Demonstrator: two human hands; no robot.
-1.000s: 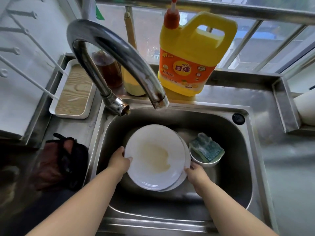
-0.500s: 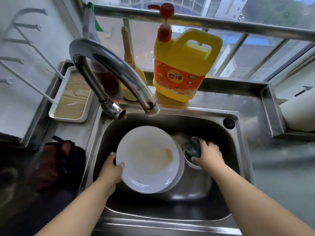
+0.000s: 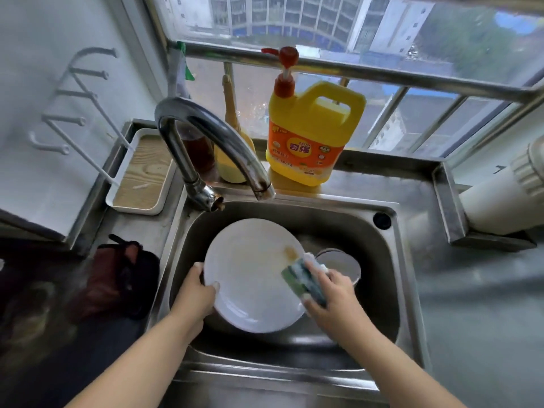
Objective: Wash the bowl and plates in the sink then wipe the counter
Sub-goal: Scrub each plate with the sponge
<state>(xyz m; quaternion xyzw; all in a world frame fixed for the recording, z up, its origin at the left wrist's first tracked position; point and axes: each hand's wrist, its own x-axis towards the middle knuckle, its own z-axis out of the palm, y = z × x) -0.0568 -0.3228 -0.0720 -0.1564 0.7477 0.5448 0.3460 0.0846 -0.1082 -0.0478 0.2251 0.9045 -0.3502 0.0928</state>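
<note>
A white plate (image 3: 253, 278) with a brown stain near its right rim lies tilted in the steel sink (image 3: 379, 240). My left hand (image 3: 194, 293) grips the plate's left rim, thumb on top. My right hand (image 3: 332, 295) holds a green sponge (image 3: 300, 279) with white foam against the plate's right edge. A small white bowl (image 3: 344, 265) sits in the sink just right of the plate, partly hidden by my right hand. Any plate underneath is hidden.
The curved tap (image 3: 212, 142) arches over the sink's back left. A yellow detergent jug (image 3: 309, 136) with a red pump stands on the sill behind. A white tray (image 3: 141, 175) and a dark red cloth (image 3: 117, 278) lie left; grey counter (image 3: 482, 319) spreads right.
My right hand took the sponge out of the bowl and brought it to the plate's right edge. My left hand kept its grip on the plate.
</note>
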